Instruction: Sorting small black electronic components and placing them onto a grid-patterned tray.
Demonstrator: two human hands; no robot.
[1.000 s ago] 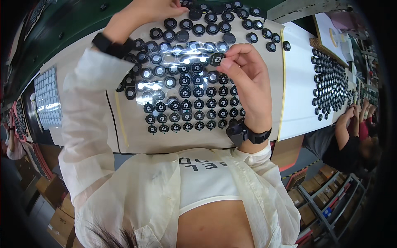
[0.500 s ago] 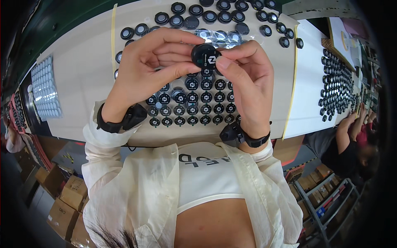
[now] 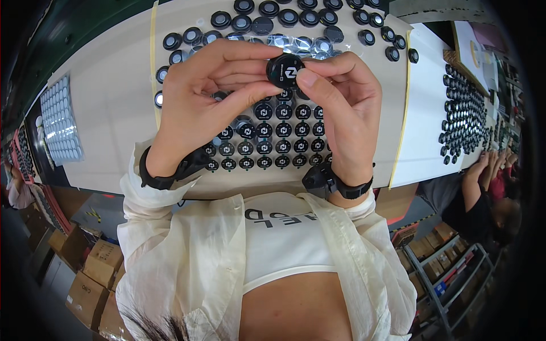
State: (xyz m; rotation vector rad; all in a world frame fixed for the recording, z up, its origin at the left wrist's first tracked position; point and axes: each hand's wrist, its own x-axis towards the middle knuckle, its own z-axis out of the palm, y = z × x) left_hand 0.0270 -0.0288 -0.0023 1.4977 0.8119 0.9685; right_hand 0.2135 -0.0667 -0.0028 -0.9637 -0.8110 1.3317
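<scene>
A small round black puck-shaped part [image 3: 271,69] is held up over the table between my two hands. My left hand [image 3: 219,79] grips its left side between thumb and fingers. On the part's face lies a round black sticker with a white logo [image 3: 290,72]. My right hand [image 3: 341,94] pinches the right edge, its thumb tip on the sticker; whether the sticker is fully stuck down cannot be seen. Below my hands, a clear sheet of round black stickers [image 3: 264,130] lies on the table in rows, partly covered by my left hand.
Many loose black round parts [image 3: 288,17] with pale centres spread over the far table, some around a clear plastic sheet [image 3: 304,44]. A sheet of pale discs [image 3: 60,119] lies at left. Rows of black parts [image 3: 462,113] stand at right, near a co-worker's arm [image 3: 472,182].
The sticker, earlier tilted at the part's right edge, now covers more of its face. My right thumb has moved slightly up with it; both hands stay over the sheet.
</scene>
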